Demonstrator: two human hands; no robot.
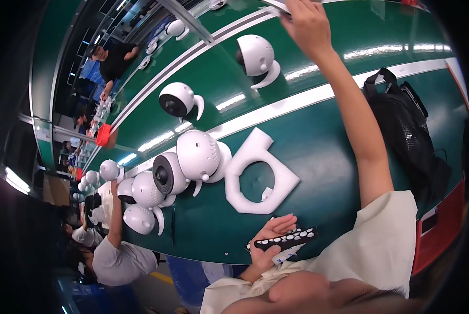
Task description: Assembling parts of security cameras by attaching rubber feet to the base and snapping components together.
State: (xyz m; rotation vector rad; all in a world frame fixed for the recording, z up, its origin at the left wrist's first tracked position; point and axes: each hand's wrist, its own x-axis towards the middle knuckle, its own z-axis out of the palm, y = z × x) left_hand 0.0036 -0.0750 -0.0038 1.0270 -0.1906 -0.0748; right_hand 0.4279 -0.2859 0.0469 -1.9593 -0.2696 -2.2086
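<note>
Near the table's front edge, my left hand (pixel 266 243) holds a black strip dotted with white oval pads (pixel 287 240). A pale printed sheet (pixel 289 254) shows beneath the strip, by the same hand. My right arm stretches far across the green conveyor, and my right hand (pixel 309 29) is at the top edge of the picture. Its fingers curl at a thin pale flat piece (pixel 277 5) that the edge cuts off, so its kind is hidden. Between my hands lies a white foam piece with a round hole (pixel 234 191).
Several white round devices with black fronts (pixel 197 152) crowd the table at left. Two more, including a white device with a curved stand (pixel 258 55), sit on the green conveyor (pixel 318 83). A black bag (pixel 407 123) lies at right. Co-workers (pixel 122 259) are at left.
</note>
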